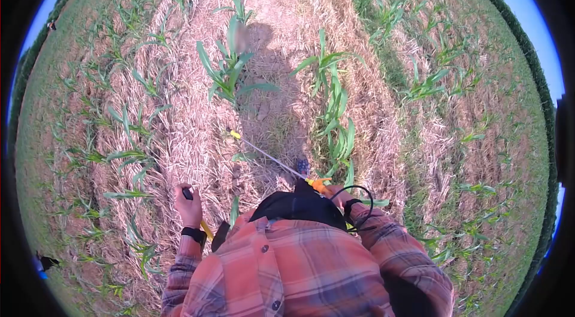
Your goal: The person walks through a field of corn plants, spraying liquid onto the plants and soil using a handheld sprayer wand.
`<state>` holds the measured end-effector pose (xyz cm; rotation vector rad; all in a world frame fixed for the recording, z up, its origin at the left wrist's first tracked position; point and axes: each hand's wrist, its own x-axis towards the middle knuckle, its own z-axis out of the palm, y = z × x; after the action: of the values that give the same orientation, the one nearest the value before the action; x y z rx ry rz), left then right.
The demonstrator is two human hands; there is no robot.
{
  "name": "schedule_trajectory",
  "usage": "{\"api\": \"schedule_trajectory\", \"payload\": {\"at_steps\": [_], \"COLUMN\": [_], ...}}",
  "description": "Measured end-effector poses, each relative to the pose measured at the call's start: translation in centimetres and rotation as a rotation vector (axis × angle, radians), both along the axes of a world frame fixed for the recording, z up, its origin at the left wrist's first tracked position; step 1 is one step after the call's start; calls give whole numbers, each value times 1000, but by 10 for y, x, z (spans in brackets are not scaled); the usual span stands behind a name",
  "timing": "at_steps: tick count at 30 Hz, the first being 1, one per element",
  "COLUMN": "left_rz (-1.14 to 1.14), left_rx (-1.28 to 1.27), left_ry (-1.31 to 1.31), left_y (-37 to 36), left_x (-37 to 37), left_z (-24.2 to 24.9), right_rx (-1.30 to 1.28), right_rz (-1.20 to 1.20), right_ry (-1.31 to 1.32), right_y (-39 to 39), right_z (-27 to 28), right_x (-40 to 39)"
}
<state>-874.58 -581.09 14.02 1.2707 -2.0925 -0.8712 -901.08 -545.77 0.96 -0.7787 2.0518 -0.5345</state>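
Observation:
My left hand [189, 209] is closed around a black-ended pump lever [187, 193], whose yellow shaft [207, 231] runs down beside my body. At my waist on the other side, my right hand [340, 196] grips the orange handle [320, 184] of a sprayer wand [269, 157]. The thin wand reaches forward and left to a yellow nozzle [235, 135] above the straw-covered ground. A black hose [371, 204] loops beside my right wrist. Ahead of the nozzle stands a leafy young maize plant [226, 74]. Part of my right hand is hidden behind the handle.
Rows of young maize run forward, with a close row [336, 116] just right of the wand. Dry straw [197, 113] covers the soil between them. A distant person [51, 26] appears at the far left. My shadow [263, 77] falls ahead.

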Motion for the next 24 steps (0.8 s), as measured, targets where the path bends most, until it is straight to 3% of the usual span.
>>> {"api": "schedule_trajectory", "payload": {"at_steps": [1,2,7,13,15,16,23,24], "left_rz": [-10,-29,-111,-214,-221,-228,-230,-218], "left_rx": [44,71,86,51,41,17,-28,-39], "left_ry": [-3,23,-20,-60,-51,-48,-40,-30], "left_y": [0,1,-3,-3,-1,0,-3,-4], "left_x": [-17,-33,-102,-162,-179,-188,-235,-240], "left_z": [3,5,-3,4,12,15,24,23], "right_rx": [-93,-48,-7,-5,-134,-174,-704,-666], "right_rz": [-103,-157,-450,-877,-1193,-1294,-1689,-1784], "right_ry": [3,84,156,89,-128,-164,-199,-149], "right_y": [8,23,66,97,113,106,114,109], "right_z": [13,-11,-18,-23,-49,-28,-25,-22], "right_x": [-6,-13,-41,-70,-81,-89,-154,-165]}}
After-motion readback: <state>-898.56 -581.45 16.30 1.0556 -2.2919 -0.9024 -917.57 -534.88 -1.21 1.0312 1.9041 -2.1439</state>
